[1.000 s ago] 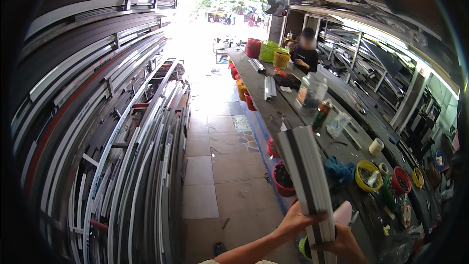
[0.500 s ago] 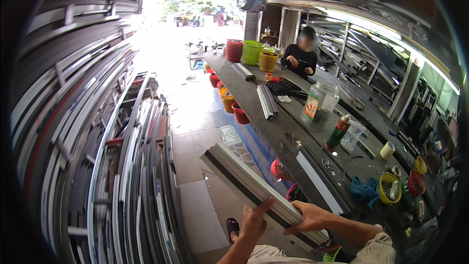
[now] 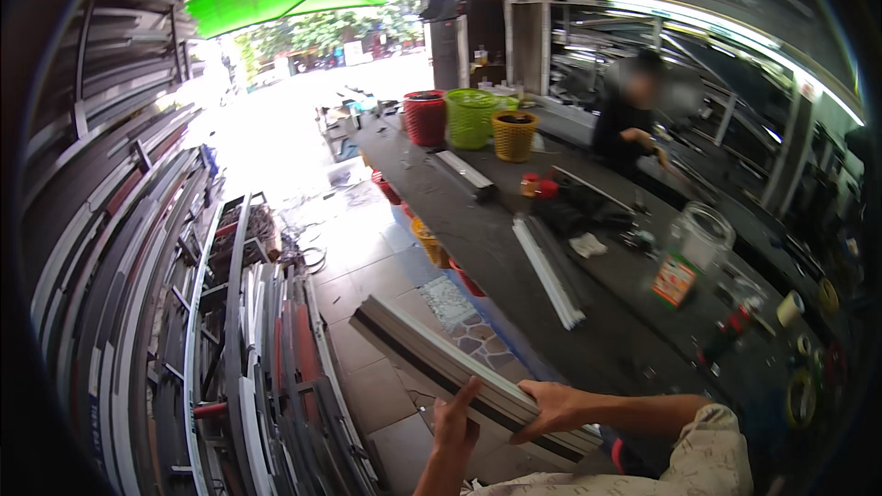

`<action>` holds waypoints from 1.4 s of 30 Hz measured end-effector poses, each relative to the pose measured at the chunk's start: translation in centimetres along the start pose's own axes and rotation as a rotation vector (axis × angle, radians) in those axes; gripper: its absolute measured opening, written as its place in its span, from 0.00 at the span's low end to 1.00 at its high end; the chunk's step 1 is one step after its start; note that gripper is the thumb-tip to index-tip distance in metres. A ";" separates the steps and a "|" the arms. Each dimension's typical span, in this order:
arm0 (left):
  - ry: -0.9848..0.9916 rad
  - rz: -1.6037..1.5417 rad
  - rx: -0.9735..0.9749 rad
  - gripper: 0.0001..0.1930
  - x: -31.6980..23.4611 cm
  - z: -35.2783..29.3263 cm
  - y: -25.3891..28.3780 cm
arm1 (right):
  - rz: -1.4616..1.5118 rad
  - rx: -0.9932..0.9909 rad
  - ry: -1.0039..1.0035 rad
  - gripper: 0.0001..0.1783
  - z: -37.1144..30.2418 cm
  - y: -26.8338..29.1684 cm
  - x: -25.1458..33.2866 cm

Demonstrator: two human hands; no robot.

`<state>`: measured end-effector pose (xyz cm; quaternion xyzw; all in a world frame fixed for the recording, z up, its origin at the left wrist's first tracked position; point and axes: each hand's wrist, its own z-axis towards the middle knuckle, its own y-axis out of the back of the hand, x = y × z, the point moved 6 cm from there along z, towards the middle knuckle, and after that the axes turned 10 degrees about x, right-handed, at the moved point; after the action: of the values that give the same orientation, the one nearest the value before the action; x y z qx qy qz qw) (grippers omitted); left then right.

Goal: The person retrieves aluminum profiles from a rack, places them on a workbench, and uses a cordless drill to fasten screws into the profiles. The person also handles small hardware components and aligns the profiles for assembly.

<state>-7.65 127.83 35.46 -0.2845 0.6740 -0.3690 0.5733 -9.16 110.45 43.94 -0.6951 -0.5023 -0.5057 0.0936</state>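
Note:
A bundle of long aluminium profiles (image 3: 413, 354), pale grey with a dark stripe along its side, slants across the lower middle, its far end raised to the left. My left hand (image 3: 454, 421) grips its near side with a finger laid over the top. Further back along it, my right hand (image 3: 555, 407) is closed around it, thumb toward the far end. The rear of the bundle passes under my right forearm. To the right, shorter profiles (image 3: 548, 271) lie on the dark workbench (image 3: 501, 239).
Red (image 3: 424, 119), green (image 3: 469, 119) and yellow baskets (image 3: 514, 136) stand on the bench. Nearer are a clear jar (image 3: 703, 239) and a blurred spray can (image 3: 730, 331). A person (image 3: 629, 115) works across the bench. Racked metal lengths (image 3: 266, 358) line the left of the tiled floor (image 3: 367, 349).
My view has moved forward along the bench; the jar and bench profiles appear nearer and further right. The bundle stays in both hands. The person opposite has turned and lowered their hands.

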 end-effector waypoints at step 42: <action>0.278 0.441 0.137 0.26 -64.7 121.4 38.6 | -0.321 -0.887 -0.398 0.48 106.4 92.9 16.3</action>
<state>124.82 181.09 31.48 -0.0381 0.7654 -0.3153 0.5597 129.06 143.81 41.96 -0.6651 -0.3478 -0.5360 -0.3866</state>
